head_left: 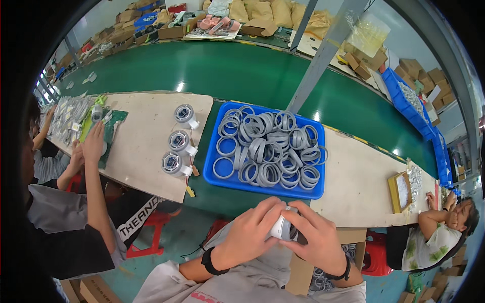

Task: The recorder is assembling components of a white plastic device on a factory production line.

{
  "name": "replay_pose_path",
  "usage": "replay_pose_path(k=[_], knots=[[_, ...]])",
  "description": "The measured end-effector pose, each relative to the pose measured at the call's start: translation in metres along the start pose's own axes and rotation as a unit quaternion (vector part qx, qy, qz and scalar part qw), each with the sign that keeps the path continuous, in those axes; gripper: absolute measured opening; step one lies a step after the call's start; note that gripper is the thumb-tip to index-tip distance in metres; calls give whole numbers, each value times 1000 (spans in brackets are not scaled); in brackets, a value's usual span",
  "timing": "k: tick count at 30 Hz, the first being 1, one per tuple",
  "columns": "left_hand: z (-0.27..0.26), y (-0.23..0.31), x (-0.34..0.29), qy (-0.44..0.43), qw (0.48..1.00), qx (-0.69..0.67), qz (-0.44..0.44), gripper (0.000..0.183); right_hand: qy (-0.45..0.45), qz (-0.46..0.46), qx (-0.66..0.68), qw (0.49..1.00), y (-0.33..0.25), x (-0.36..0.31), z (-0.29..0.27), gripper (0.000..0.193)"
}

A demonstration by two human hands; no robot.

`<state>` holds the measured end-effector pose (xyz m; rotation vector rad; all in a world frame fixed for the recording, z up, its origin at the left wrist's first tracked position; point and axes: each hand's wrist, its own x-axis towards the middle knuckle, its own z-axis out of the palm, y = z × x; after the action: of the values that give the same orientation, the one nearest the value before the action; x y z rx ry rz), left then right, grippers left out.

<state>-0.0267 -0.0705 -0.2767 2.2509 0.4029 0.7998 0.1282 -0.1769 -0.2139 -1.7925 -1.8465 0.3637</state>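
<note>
Close to my body, my left hand [255,227] and my right hand [316,235] are closed round a white and grey round housing [279,230]. The fingers of both hands wrap its sides, and much of it is hidden behind them. Just beyond my hands is a blue tray [214,179] heaped with grey rings [268,174]. To the left of the tray, three similar round units [178,140] with white side pieces stand in a row on a pale board.
At left, a co-worker's hand [93,141] works near a green mat. Another person [437,232] sits at the right end. Below my right arm, an open cardboard box [301,272] holds more rings. A metal post [316,73] rises behind the tray. A yellow box [394,194] stands right.
</note>
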Motion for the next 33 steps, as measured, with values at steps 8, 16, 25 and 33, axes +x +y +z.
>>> replay_pose_path(k=[8, 16, 25, 33], knots=[[-5, -1, -20, -45, 995, -81, -39, 74, 31, 61, 1, 998, -3, -33, 8, 74], [6, -8, -39, 12, 906, -419, -62, 79, 224, -53, 420, 878, 7, -56, 42, 86], [6, -8, -50, 38, 893, -444, -62, 84, 247, -93, 343, 902, -10, -54, 56, 84], [5, -5, -42, 42, 864, -501, -20, 82, 238, -69, 318, 915, -15, -56, 62, 82]])
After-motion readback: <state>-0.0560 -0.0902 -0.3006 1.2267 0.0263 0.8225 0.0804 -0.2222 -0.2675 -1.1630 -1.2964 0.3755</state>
